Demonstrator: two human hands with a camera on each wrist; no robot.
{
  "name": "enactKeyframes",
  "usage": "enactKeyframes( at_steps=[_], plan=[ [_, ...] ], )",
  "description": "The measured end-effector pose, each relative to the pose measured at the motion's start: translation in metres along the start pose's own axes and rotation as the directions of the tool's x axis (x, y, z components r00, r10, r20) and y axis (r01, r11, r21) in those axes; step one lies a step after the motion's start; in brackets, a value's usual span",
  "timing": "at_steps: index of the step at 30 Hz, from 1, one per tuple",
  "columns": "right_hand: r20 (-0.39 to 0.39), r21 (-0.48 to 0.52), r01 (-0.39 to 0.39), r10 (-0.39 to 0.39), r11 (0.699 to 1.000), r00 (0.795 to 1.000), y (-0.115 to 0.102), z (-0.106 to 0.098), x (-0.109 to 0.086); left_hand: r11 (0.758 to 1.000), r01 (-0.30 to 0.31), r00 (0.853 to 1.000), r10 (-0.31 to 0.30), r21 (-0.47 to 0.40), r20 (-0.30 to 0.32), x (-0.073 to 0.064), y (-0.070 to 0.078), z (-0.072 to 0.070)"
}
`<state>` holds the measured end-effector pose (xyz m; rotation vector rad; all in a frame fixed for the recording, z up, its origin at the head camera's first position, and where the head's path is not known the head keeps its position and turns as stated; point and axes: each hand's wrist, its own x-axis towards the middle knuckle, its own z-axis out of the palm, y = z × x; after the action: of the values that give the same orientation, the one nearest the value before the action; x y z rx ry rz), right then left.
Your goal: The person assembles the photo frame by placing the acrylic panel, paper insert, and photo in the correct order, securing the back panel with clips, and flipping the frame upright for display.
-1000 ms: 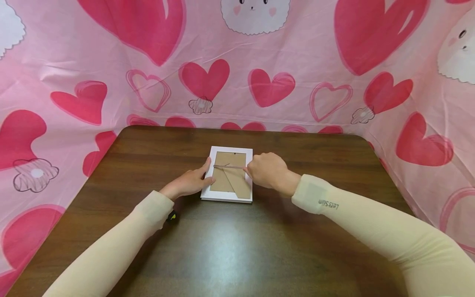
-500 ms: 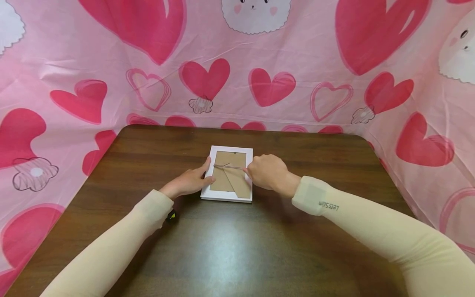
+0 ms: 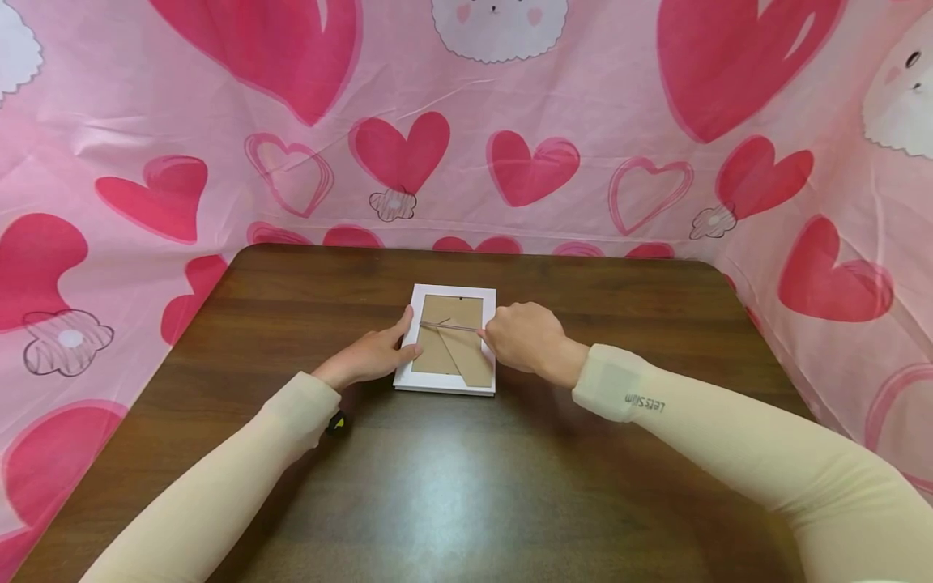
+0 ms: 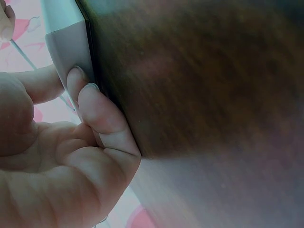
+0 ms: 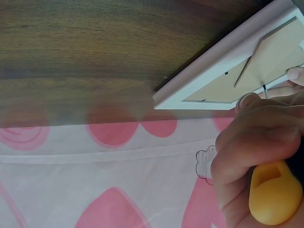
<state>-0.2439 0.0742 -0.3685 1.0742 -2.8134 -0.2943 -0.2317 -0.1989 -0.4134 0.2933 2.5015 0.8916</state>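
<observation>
The picture frame (image 3: 447,340) lies face down near the middle of the counter (image 3: 466,478), somewhat toward its far edge. It is a flat rectangle — smooth white border, matte brown cardboard backing with a folded easel flap. Its long axis runs from the near edge toward the far edge. The left hand (image 3: 372,356) rests against the frame's left side, straight fingers pressing its edge. The right hand (image 3: 526,336) is curled, pinching a thin metal tool (image 3: 448,327) with a yellow handle — the shaft lies crosswise over the backing. The counter is dark wood-grain.
</observation>
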Motion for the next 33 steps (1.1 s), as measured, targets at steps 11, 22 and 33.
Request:
enactKeyframes(
  at_steps=[11, 22, 33],
  plan=[
    [0.02, -0.023, -0.008, 0.009, 1.0, 1.0, 0.001, 0.001, -0.005, 1.0, -0.01, 1.0, 0.01, 0.011, 0.002, 0.001, 0.0, 0.0],
    [0.048, 0.006, -0.038, 0.038, 0.999, 0.998, -0.005, 0.01, -0.008, 1.0, -0.008, 1.0, 0.008, 0.027, 0.001, 0.004, -0.002, 0.001],
    [0.048, 0.005, -0.059, 0.059, 0.998, 0.997, -0.02, 0.021, -0.018, 1.0, -0.01, 1.0, 0.01, 0.007, 0.004, 0.005, -0.006, -0.001]
  ],
)
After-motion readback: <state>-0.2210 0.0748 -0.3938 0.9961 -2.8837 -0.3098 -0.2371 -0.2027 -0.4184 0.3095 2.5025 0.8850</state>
